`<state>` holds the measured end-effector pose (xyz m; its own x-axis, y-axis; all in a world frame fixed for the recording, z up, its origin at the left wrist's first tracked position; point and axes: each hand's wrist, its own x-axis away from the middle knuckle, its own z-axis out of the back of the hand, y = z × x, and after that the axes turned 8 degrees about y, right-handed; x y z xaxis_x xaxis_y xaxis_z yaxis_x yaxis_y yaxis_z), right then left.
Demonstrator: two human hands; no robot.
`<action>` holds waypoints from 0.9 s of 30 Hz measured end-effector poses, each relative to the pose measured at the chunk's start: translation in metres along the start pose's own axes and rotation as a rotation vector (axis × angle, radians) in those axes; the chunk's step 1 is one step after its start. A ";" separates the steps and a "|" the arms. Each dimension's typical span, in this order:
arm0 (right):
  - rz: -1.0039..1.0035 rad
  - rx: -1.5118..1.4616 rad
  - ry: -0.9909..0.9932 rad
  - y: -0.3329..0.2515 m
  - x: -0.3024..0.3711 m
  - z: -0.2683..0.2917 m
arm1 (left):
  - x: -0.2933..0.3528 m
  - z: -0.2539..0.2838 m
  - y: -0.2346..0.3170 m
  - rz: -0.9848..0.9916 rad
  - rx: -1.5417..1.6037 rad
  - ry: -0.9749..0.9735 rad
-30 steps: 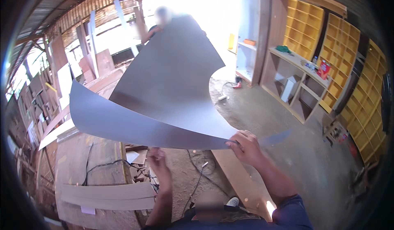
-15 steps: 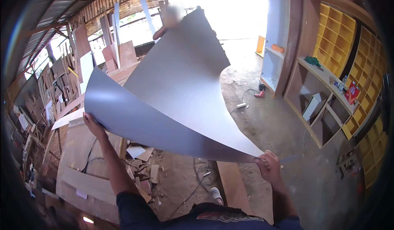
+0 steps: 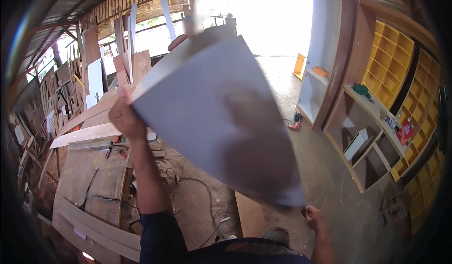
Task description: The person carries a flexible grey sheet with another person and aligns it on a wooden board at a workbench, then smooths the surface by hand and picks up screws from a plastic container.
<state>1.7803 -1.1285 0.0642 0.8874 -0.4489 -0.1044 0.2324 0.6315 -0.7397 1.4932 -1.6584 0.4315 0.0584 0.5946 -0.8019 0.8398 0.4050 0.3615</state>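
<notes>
A person's left hand [image 3: 128, 118] is holding the top left corner of a big, shiny grey sheet [image 3: 197, 104], fingers closing tightly on its edge. The right hand [image 3: 316, 218] is curling its fingers right by the sheet's low corner, but I cannot tell if they are pinching it. The sheet is tilting up in front of the person. On the right, a low wooden cabinet [image 3: 375, 108] is holding a white box-like thing [image 3: 357, 143] inside. A green bundle [image 3: 361, 91] and a red packet [image 3: 405, 132] are sitting on top; the packet's writing is looking too small to read. A tall cabinet [image 3: 348, 47] is holding an orange thing [image 3: 321, 72] on its shelf. Yellow cubby shelves [image 3: 388, 47] are standing behind. A wooden worktable [image 3: 103, 179] is sitting at left, and another person [image 3: 178, 42] is standing behind the sheet.
</notes>
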 end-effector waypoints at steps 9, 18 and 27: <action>0.014 -0.021 -0.254 0.068 -0.106 -0.040 | 0.078 -0.170 0.106 -0.194 0.307 -0.302; 0.560 -0.438 -0.276 0.012 -0.248 0.045 | 0.201 -0.289 0.132 -0.237 0.257 -0.687; 0.680 -0.523 -0.163 0.006 -0.344 0.127 | 0.233 -0.366 0.156 -0.233 0.116 -0.637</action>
<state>1.5271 -0.8898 0.1806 0.8226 0.0413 -0.5672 -0.5453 0.3402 -0.7661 1.4404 -1.2020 0.4752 0.1457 -0.0380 -0.9886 0.9194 0.3743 0.1211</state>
